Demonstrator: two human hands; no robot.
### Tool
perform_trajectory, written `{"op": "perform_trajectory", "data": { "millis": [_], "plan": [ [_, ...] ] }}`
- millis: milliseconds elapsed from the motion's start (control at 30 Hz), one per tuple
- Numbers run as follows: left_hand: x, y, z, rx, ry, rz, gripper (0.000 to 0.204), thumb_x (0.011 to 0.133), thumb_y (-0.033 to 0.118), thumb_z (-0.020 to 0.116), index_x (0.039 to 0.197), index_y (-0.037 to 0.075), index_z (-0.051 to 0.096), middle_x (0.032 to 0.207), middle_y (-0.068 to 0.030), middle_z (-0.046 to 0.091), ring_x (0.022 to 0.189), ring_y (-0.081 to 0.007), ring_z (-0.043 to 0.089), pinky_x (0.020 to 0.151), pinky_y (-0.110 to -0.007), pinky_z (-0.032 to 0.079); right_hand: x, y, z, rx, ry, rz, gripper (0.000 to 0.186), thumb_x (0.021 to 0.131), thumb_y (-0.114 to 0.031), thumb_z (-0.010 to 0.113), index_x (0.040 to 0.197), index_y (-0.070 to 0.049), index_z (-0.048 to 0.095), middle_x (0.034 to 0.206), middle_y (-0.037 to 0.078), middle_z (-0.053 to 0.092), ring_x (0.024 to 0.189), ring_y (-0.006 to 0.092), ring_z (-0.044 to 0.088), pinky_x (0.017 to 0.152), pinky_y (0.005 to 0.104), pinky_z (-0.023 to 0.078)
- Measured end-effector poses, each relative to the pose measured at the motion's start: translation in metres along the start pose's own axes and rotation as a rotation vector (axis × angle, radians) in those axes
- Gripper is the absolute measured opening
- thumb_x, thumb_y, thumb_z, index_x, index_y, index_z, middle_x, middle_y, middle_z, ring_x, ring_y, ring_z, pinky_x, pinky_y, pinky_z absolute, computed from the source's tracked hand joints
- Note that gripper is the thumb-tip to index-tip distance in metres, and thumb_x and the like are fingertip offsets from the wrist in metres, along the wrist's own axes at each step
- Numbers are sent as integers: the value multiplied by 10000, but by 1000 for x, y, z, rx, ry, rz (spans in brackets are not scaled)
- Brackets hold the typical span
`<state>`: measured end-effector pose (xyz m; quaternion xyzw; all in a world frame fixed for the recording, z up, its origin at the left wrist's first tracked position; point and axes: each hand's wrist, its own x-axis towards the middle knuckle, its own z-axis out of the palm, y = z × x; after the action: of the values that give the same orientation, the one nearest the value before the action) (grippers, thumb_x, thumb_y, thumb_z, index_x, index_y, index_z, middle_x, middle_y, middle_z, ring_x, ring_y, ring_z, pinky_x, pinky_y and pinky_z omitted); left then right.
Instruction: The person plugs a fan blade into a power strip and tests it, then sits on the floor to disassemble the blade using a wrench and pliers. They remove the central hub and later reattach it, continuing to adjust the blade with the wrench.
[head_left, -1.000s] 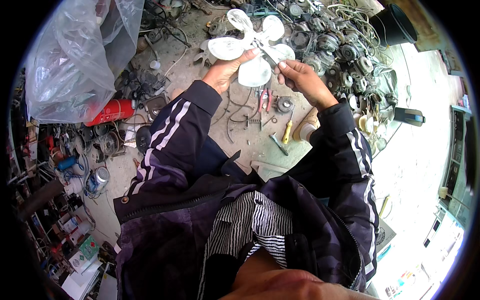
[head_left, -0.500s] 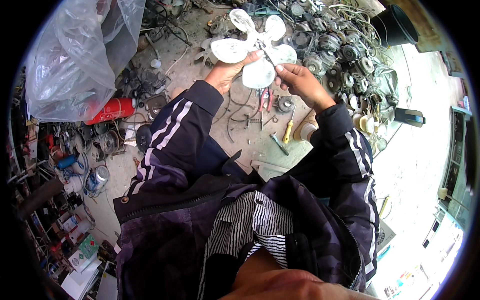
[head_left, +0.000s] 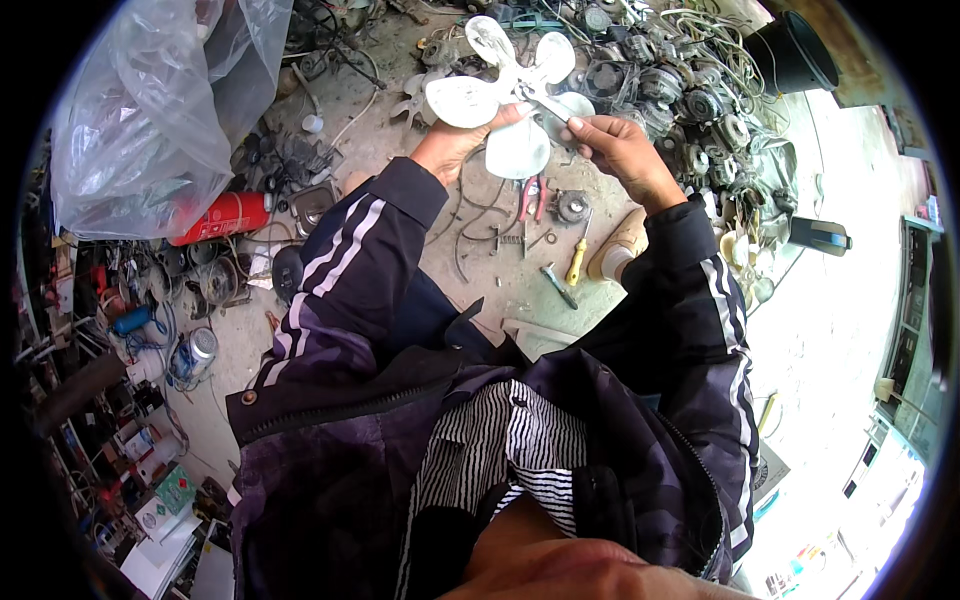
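Clasping a white fan (head_left: 512,80) between its fingers (head_left: 508,114) is the left hand (head_left: 447,150); the right hand (head_left: 622,157), fingers narrow, pinches a slim grey object (head_left: 551,106) near the hub (head_left: 513,76).

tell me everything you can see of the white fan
The white fan has five rounded blades around a small hub, smudged and plastic-looking. It is held above the floor, tilted slightly perhaps. The left hand grips it; a slim tool in the right hand reaches toward the hub, contact unclear.
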<state>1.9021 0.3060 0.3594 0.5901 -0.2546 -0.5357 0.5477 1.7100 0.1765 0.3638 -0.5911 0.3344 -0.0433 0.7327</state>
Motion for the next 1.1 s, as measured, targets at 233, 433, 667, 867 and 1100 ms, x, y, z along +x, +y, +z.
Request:
{"op": "perform_trajectory", "data": {
  "millis": [233, 433, 667, 867, 1100],
  "plan": [
    [-1, -3, 5, -60, 25, 50, 383, 748, 197, 787, 1055, 24, 637, 977, -48, 670, 879, -128, 624, 769, -263, 496, 3, 2, -5, -68, -40, -17, 290, 915, -331, 595, 913, -56, 688, 644, -84, 484, 511, 0, 333, 461, 167, 234],
    [-5, 6, 0, 152, -55, 75, 339, 701, 186, 820, 950, 21, 660, 902, -47, 678, 820, -121, 633, 720, -258, 507, 2, -10, -24, -499, 31, -211, 280, 908, -285, 606, 876, -13, 663, 665, -44, 525, 622, 43, 425, 565, 212, 349],
    [3, -6, 3, 171, -73, 30, 488, 688, 244, 829, 1062, 25, 605, 989, -55, 657, 904, -138, 623, 802, -280, 499, -8, -16, -37, -599, 65, -364, 255, 934, -247, 563, 900, -7, 641, 707, -38, 552, 637, 47, 430, 583, 217, 362],
    [16, -16, -6, -191, -78, -52, 530, 766, 251, 773, 1205, 51, 552, 1114, -54, 629, 1013, -162, 610, 877, -308, 497, -8, -12, -23, -80, -34, -69, 242, 973, -282, 464, 964, -101, 624, 685, -96, 519, 540, 6, 301, 493, 164, 230],
    [12, -12, -2, -220, -52, -63, 510, 796, 296, 744, 1202, 62, 543, 1111, -48, 624, 1037, -165, 594, 915, -320, 464, 0, 5, 2, 55, -97, -34, 234, 968, -280, 484, 990, -88, 617, 734, -80, 546, 588, 7, 363, 512, 148, 268]
  ]
}}
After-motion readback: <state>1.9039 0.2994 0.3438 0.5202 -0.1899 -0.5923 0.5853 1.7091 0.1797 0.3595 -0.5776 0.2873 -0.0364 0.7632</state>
